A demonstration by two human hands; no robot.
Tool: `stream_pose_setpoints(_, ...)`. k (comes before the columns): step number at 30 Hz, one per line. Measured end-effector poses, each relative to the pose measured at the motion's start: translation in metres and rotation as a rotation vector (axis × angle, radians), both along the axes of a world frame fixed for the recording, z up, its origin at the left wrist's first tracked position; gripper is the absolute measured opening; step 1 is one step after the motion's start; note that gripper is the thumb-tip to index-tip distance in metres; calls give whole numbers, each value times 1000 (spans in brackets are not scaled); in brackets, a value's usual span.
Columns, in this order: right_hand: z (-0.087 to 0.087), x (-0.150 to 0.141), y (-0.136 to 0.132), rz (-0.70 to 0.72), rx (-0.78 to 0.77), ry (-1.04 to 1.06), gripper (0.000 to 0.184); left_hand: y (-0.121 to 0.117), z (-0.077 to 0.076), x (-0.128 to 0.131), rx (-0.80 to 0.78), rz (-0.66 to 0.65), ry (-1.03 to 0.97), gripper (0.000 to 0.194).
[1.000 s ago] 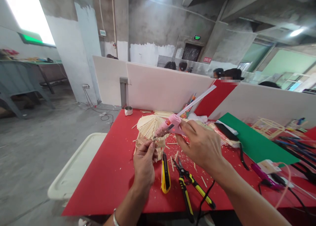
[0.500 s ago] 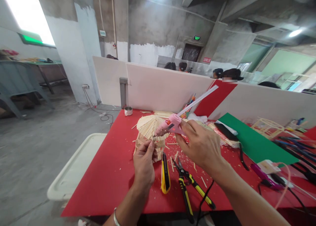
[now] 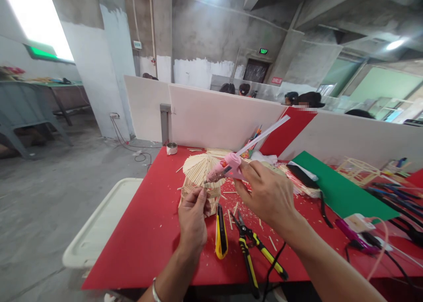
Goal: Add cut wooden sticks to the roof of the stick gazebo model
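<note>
My right hand grips a pink glue gun with a white glue stick jutting up and to the right from its back. Its nozzle points down-left, close to the fingertips of my left hand. Those fingers are pinched on a small stick I can barely make out, held against the side of a round hut model of thin wooden sticks that stands on the red table. The hut has a conical stick roof.
A yellow utility knife and yellow-black pliers lie just right of my left hand among stick scraps. Green sheet, a purple tool, cables and another stick frame lie right. White partition behind; tape roll; white tray at left.
The glue gun's nozzle has dipped slightly toward my left fingertips. My left hand and the hut have hardly moved.
</note>
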State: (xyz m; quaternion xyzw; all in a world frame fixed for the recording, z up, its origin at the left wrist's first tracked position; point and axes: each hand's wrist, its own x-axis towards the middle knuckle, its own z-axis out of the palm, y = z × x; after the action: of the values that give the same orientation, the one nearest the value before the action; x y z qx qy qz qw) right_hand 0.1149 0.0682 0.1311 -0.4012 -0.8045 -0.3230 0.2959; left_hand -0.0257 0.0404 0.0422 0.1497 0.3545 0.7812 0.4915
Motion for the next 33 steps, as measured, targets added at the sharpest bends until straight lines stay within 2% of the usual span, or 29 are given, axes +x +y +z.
stream_pose_setpoints(33,-1,-1,-1,5,26,-8,26,1,0,1,-3,-3,-11,38)
